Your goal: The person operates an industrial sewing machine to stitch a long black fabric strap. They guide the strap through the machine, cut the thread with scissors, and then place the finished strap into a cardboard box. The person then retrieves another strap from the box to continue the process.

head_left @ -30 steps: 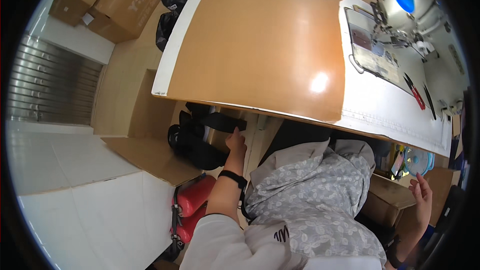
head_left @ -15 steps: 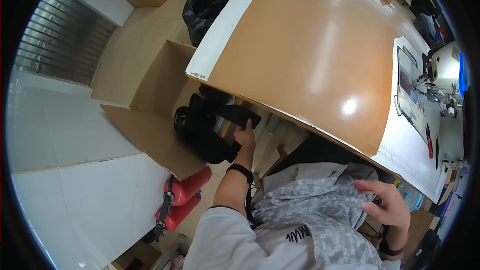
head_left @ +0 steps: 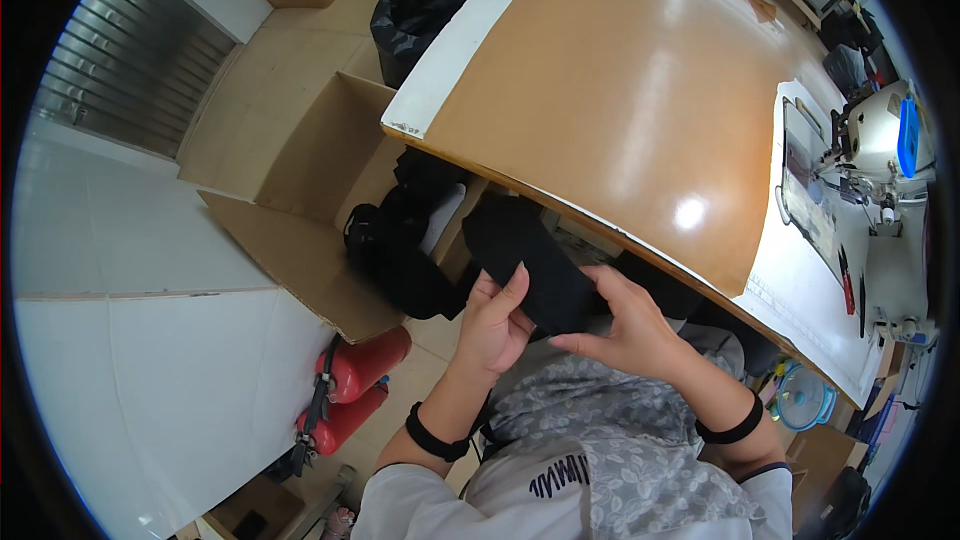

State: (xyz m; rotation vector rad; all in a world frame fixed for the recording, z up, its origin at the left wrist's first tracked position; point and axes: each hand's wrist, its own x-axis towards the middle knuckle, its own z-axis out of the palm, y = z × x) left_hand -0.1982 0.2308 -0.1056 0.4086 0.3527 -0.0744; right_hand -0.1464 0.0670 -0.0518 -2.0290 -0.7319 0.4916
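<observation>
We are gripping a black fabric piece [head_left: 530, 265] with both hands, our left hand [head_left: 495, 325] and right hand [head_left: 625, 325] pinching its lower edge. It is hanging just below the wooden table [head_left: 600, 110] edge, beside an open cardboard box [head_left: 300, 200].

2 red extinguishers [head_left: 350, 390], 1 sewing machine [head_left: 880, 130], 2 black wristbands [head_left: 435, 437]

Red extinguishers [head_left: 350, 390], cardboard box [head_left: 300, 210], sewing machine [head_left: 880, 130]

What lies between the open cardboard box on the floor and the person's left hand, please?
In the head view, a heap of black fabric lies between the cardboard box and the left hand, spilling under the table edge.
</observation>
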